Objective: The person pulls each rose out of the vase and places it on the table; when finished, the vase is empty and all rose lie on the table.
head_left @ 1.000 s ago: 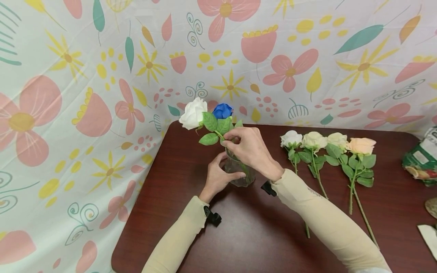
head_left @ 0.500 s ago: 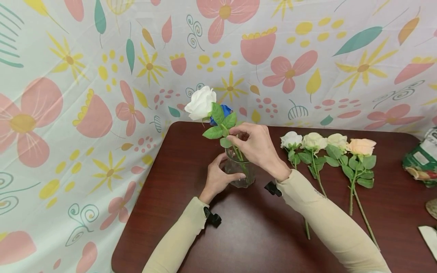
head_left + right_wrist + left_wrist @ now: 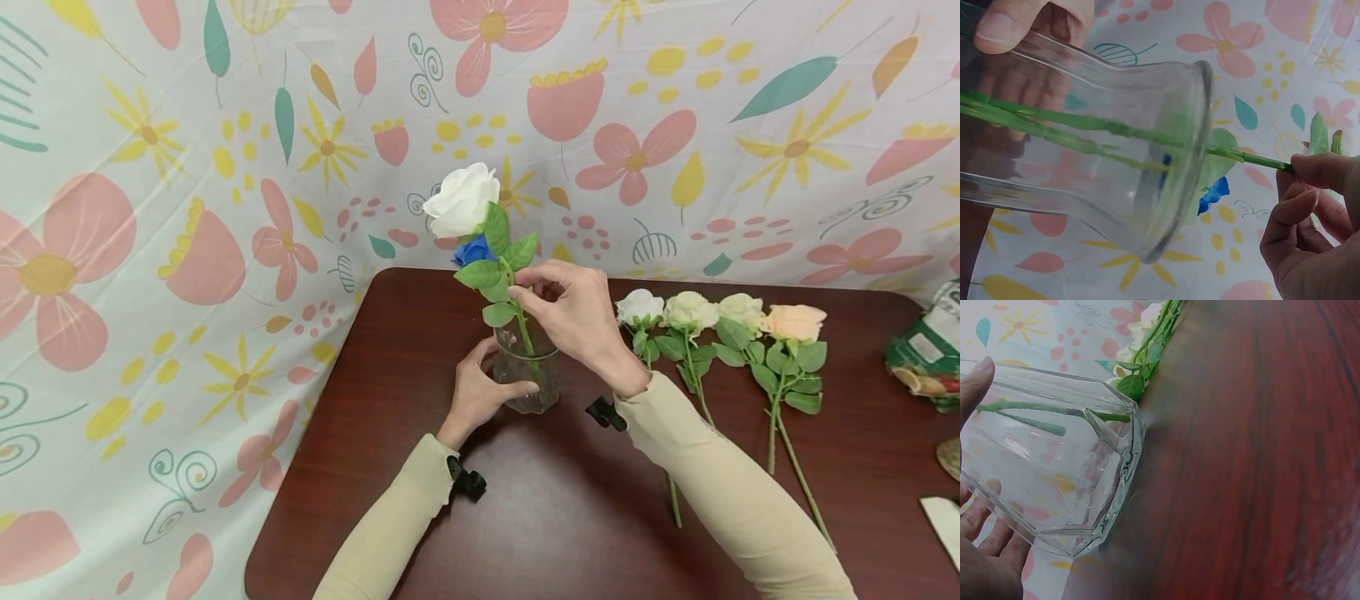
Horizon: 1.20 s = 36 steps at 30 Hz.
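A clear glass vase (image 3: 536,387) stands on the table, and my left hand (image 3: 480,387) grips its side, thumb across the front and fingers behind. My right hand (image 3: 573,317) pinches the green stem of a white rose (image 3: 463,200) above the vase's rim (image 3: 1200,150). That stem runs down inside the glass. A blue rose (image 3: 474,250) leans behind the white one, partly hidden by leaves; in the right wrist view a bit of its blue petal (image 3: 1213,195) shows beyond the rim. Two green stems (image 3: 1041,412) are visible through the glass in the left wrist view.
Several loose roses lie on the dark wooden table (image 3: 420,533) at the right: a white rose (image 3: 640,307), cream roses (image 3: 690,310) and a peach rose (image 3: 795,321). A green bag (image 3: 926,350) stands at the right edge. A flower-patterned cloth (image 3: 300,167) hangs behind.
My right hand has shifted right, turning the white rose more upright; its bloom has risen and moved right, in front of the blue rose. The blue rose has moved left. My left hand has stayed put.
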Each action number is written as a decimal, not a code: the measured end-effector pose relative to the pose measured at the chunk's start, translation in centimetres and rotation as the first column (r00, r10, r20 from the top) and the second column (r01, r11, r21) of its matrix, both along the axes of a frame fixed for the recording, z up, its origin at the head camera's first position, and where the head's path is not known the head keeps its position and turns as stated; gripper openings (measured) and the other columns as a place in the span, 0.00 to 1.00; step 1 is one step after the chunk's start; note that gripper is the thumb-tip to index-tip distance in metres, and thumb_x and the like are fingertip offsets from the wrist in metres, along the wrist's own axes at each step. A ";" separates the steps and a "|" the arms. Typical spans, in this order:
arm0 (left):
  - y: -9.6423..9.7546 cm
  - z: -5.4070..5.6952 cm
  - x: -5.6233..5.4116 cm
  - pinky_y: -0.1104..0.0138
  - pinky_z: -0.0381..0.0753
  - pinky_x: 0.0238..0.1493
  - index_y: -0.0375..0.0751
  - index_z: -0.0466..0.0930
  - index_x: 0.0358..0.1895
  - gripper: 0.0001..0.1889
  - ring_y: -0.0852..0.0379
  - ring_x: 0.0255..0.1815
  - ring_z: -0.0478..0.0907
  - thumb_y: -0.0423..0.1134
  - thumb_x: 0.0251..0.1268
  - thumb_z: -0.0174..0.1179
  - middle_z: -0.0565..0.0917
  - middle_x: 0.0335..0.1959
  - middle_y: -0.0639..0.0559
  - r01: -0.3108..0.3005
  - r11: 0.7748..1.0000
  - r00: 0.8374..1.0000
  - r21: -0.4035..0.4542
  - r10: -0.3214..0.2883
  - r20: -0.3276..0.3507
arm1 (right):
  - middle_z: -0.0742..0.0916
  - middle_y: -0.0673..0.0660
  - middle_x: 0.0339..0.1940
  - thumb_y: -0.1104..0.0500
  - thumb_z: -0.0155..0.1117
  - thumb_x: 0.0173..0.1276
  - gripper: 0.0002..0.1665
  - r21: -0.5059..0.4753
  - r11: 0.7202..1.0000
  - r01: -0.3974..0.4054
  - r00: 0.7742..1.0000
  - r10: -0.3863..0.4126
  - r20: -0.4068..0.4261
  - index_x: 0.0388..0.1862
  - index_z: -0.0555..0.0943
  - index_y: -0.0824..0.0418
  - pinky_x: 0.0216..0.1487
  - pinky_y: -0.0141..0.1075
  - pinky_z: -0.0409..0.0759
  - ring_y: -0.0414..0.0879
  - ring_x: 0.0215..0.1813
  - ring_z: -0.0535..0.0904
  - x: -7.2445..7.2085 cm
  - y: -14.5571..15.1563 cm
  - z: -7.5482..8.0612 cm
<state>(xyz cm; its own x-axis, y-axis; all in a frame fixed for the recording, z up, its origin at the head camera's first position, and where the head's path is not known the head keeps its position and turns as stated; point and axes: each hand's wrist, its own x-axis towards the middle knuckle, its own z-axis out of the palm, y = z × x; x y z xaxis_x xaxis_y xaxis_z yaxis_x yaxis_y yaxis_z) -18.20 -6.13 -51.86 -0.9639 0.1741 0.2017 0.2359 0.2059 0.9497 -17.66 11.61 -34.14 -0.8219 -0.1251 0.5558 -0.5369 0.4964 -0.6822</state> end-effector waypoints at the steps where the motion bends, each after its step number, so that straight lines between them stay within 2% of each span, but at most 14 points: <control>1: 0.0 0.0 0.0 0.47 0.85 0.72 0.52 0.82 0.72 0.40 0.47 0.71 0.83 0.43 0.53 0.87 0.87 0.68 0.51 0.001 1.000 1.000 0.002 -0.001 0.000 | 0.93 0.59 0.32 0.64 0.79 0.70 0.05 -0.006 1.000 0.002 1.000 -0.002 -0.005 0.43 0.95 0.63 0.30 0.25 0.73 0.42 0.28 0.82 0.0 0.0 0.1; 11: 0.1 0.3 0.2 0.47 0.85 0.71 0.51 0.82 0.71 0.40 0.46 0.70 0.83 0.42 0.51 0.88 0.87 0.68 0.50 -0.009 1.000 1.000 0.007 0.009 -0.003 | 0.92 0.58 0.30 0.65 0.80 0.68 0.04 -0.079 0.997 0.012 0.999 -0.016 -0.050 0.41 0.94 0.62 0.31 0.22 0.73 0.32 0.27 0.78 0.5 0.5 0.7; 19: 0.1 0.2 0.2 0.47 0.84 0.73 0.48 0.82 0.72 0.41 0.45 0.71 0.83 0.41 0.51 0.88 0.86 0.68 0.48 -0.012 1.000 1.000 0.004 0.012 0.007 | 0.92 0.60 0.32 0.66 0.79 0.69 0.05 -0.123 0.992 0.004 0.998 -0.012 -0.059 0.42 0.94 0.64 0.32 0.23 0.74 0.31 0.28 0.78 0.7 0.9 0.9; 29: 0.2 0.0 0.1 0.45 0.84 0.73 0.42 0.81 0.72 0.41 0.44 0.71 0.83 0.38 0.51 0.87 0.86 0.68 0.45 0.014 0.999 0.999 0.039 -0.013 -0.029 | 0.90 0.63 0.30 0.71 0.78 0.66 0.06 -0.241 0.971 -0.008 0.996 -0.013 -0.087 0.42 0.93 0.68 0.33 0.22 0.76 0.31 0.28 0.78 0.8 1.4 1.4; 32: 0.1 0.0 0.1 0.46 0.84 0.73 0.43 0.81 0.72 0.41 0.44 0.71 0.82 0.38 0.52 0.87 0.86 0.68 0.46 0.020 0.999 0.999 0.041 -0.018 -0.037 | 0.90 0.58 0.30 0.71 0.78 0.66 0.06 -0.262 0.965 -0.004 0.995 -0.022 -0.096 0.42 0.93 0.69 0.33 0.23 0.76 0.31 0.28 0.79 1.0 1.6 1.6; 36: 0.0 -0.2 0.0 0.45 0.83 0.74 0.40 0.80 0.73 0.41 0.44 0.72 0.81 0.39 0.52 0.87 0.86 0.69 0.46 0.028 0.999 0.999 0.041 -0.026 -0.041 | 0.88 0.41 0.31 0.71 0.78 0.67 0.06 -0.290 0.957 -0.004 0.994 -0.027 -0.103 0.42 0.93 0.70 0.33 0.25 0.75 0.34 0.29 0.78 1.1 1.9 1.8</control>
